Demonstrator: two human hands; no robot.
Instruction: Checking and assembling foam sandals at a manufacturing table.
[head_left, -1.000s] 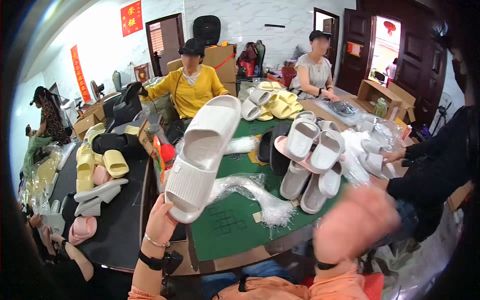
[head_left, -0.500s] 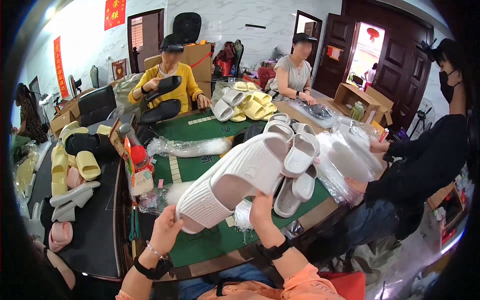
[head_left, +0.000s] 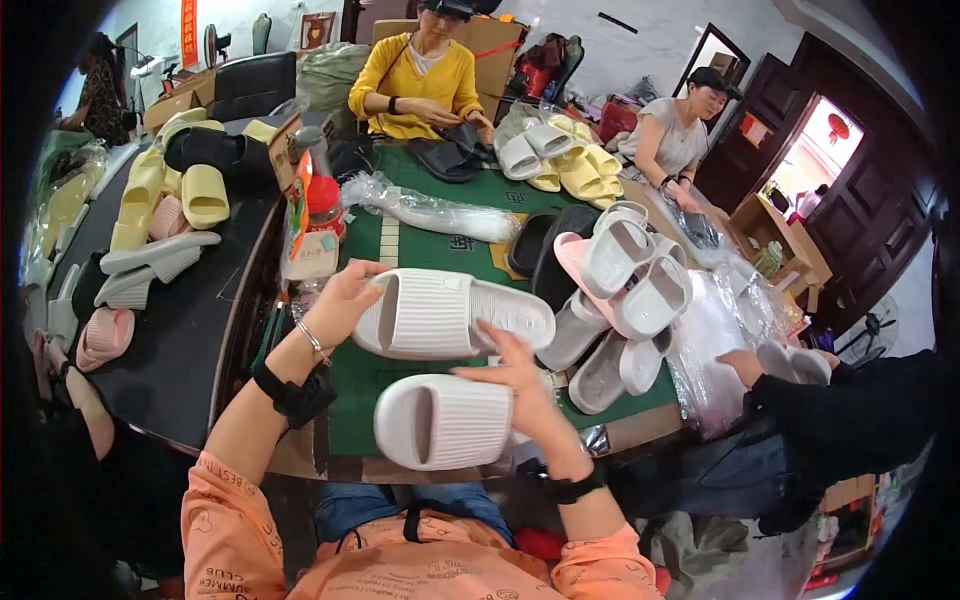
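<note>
The pale slippers (head_left: 432,315) look like matt, ribbed plastic. Glossy, crinkled film (head_left: 440,215) crosses the matt green table (head_left: 346,420).

Heel of the lower light-grey, ribbed, moulded slide (head_left: 462,425) is mostly hidden behind the bare right hand (head_left: 522,378), its grip unclear, the red vertical banner (head_left: 190,35) is cut by the top edge, and the black-sleeved co-worker's (head_left: 850,402) head is lost in the dark rim.
</note>
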